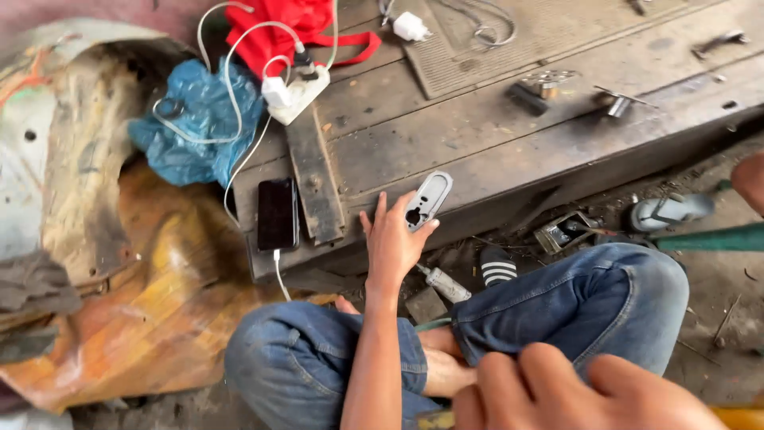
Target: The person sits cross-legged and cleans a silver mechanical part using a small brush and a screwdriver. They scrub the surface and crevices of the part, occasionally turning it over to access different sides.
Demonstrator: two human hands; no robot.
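While the person is sitting cross-legged on the floor in blue jeans (573, 299), the right hand (573, 394) is lying nearest the camera at the bottom edge, its fingers curled down over something yellow; what it is gripping cannot be told. Further out, the left hand (391, 239) is reaching forward to the near edge of the desk (493, 151), pinching a grey plate (428, 199) between thumb and fingers. The plate is standing tilted, its lower end in the hand and its upper end resting against the desk edge. Just below that hand, a small tube (444, 283) is lying on the floor beside a striped sandal (498, 267). Left of the hand, a black phone (278, 213) is lying flat on the desk with a white cable running from it. Beyond it, a white power strip (298, 91) is sitting near a blue bag (199, 119) and a red cloth (286, 32).
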